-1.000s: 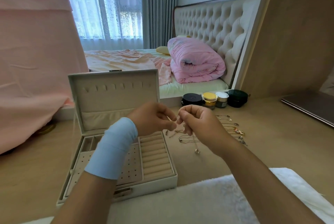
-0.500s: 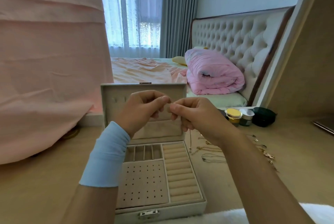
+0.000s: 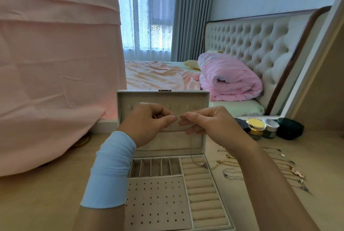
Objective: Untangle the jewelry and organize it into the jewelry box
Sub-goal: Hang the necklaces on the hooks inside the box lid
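Nearest, open jewelry box (image 3: 156, 199). Above the box, left hand (image 3: 149, 123) and right hand (image 3: 207, 125), both grips pinching one thin necklace (image 3: 204, 164), pendant dangling over the box. Right of the box, more chains (image 3: 228, 163) waiting. Probably hanging it now; next, hooking it onto the box lid gently.

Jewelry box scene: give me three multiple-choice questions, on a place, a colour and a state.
1. The loose jewelry lies: A. right of the jewelry box; B. on the bed; C. inside the lid.
2. The wrist band is: A. red; B. light blue; C. black.
3. The left hand and right hand: A. rest flat; B. lift a jar; C. pinch a necklace.
Answers: A, chains spread beside the box; B, it is pale blue; C, both grip its chain.
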The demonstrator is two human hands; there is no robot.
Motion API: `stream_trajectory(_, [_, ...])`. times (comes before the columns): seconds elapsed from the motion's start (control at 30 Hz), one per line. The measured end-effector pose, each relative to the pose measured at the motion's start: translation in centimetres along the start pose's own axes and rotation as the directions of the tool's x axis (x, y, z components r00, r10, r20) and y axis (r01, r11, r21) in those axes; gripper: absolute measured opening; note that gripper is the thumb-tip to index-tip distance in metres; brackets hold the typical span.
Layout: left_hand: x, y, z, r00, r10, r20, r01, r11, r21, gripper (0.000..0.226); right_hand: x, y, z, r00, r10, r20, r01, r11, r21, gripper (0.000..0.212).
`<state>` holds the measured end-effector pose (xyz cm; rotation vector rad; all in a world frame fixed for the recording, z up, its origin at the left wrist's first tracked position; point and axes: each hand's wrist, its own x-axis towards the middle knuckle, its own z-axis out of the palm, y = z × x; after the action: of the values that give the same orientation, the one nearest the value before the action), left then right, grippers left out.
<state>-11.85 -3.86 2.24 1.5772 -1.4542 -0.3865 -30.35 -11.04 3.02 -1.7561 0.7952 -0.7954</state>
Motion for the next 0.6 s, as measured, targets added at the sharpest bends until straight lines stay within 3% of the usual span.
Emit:
stream_trajectory(0.13, [0.0,0.0,-0.2,1.000,-0.011,-0.004,0.011,1.000,0.021,0.009,0.4,0.6,-0.2,0.999,-0.032,-0.028,0.029,0.996,-0.086,0.018])
stream_trajectory(0.4, [-0.2,0.7,-0.7,0.998,-0.022,0.053,0.032,0.983,-0.182,0.026,0.0,0.8,-0.5,0.987,0.018,0.161,0.018,0.974,-0.224,0.019])
stream_trajectory(0.6, [-0.1,0.7,-0.3,0.992,0.024,0.126,0.005,0.975,-0.221,0.009,-0.3,0.4,0.5,0.963,-0.045,0.266,0.065,0.996,-0.067,0.015])
